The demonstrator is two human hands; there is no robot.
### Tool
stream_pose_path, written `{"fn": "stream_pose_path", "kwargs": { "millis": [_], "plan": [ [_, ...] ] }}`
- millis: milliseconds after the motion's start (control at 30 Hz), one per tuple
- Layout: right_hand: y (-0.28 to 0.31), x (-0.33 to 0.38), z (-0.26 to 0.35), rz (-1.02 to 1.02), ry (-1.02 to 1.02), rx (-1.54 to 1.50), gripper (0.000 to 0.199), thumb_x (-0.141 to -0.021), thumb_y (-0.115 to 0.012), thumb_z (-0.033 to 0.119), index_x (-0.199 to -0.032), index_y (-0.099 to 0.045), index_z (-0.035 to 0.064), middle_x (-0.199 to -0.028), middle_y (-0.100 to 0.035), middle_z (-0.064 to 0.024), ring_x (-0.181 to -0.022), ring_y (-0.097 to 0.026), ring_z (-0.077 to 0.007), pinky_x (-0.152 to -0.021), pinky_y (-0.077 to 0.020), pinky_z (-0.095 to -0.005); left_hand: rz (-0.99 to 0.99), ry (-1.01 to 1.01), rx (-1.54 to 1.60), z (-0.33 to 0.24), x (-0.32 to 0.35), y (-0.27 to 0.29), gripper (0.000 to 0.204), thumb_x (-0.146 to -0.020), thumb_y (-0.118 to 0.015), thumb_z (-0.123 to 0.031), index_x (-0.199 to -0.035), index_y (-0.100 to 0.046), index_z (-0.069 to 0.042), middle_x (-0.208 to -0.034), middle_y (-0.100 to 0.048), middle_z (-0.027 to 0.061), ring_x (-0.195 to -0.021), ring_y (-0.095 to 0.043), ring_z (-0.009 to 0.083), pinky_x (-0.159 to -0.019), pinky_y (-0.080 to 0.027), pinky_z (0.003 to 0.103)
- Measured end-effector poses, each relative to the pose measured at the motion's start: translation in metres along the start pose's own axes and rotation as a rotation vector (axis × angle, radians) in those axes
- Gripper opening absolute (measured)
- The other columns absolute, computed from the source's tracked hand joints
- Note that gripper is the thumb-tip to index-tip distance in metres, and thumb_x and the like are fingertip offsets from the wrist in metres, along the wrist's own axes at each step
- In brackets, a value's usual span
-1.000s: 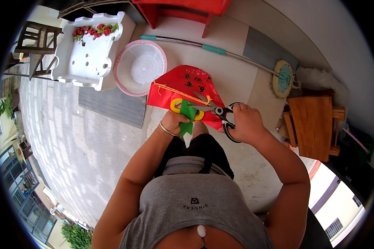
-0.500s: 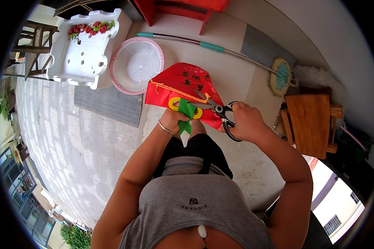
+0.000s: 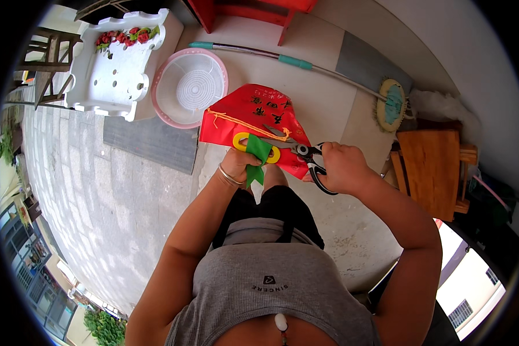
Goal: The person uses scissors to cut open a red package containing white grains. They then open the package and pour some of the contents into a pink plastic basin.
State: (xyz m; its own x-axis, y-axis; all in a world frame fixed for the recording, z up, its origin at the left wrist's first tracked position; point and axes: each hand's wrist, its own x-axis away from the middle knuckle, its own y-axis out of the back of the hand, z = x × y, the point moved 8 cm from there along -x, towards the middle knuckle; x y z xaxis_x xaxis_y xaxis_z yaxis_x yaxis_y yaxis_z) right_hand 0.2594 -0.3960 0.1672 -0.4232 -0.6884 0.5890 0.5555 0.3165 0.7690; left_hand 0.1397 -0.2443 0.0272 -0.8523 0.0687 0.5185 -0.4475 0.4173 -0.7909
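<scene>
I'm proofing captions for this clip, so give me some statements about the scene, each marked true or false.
1. The left hand holds a green strip. True.
2. The right hand holds a knife. False: it holds scissors.
3. The red bag has a blue cord across it. False: the cord is orange.
4. Red flowers lie in the white box. True.
5. The basin has a green rim. False: its rim is pink.
6. A bracelet is on the left wrist. True.
</scene>
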Motion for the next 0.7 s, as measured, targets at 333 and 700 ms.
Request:
{"fn": "stream_pose_path", "kwargs": {
  "millis": [333, 700],
  "plan": [
    [0.0, -0.001, -0.001, 0.006, 0.04, 0.059, 0.06, -0.076, -0.068, 0.055, -0.086, -0.057, -0.0027, -0.074, -0.065, -0.0153, -0.069, -0.067, -0.0312, -0.061, -0.0531, -0.0388, 0.002, -0.056, 0.018, -0.006, 0.0, -0.004, 0.062, -0.053, -0.054, 0.021, -0.112, -0.059, 0.002, -0.101, -0.067, 0.0158, -0.097, -0.066, 0.0316, -0.093, -0.052, 0.042],
    [-0.007, 0.003, -0.009, -0.185, 0.094, 0.023, 0.045, -0.067, -0.078, 0.037, -0.082, -0.055, 0.0014, -0.071, -0.062, -0.0122, -0.065, -0.066, -0.0291, -0.056, -0.0527, -0.0388, -0.001, -0.008, 0.12, -0.006, 0.004, -0.012, 0.059, -0.056, -0.055, 0.017, -0.113, -0.058, 0.003, -0.102, -0.067, 0.0165, -0.093, -0.067, 0.0312, -0.09, -0.052, 0.04]
  ]
}}
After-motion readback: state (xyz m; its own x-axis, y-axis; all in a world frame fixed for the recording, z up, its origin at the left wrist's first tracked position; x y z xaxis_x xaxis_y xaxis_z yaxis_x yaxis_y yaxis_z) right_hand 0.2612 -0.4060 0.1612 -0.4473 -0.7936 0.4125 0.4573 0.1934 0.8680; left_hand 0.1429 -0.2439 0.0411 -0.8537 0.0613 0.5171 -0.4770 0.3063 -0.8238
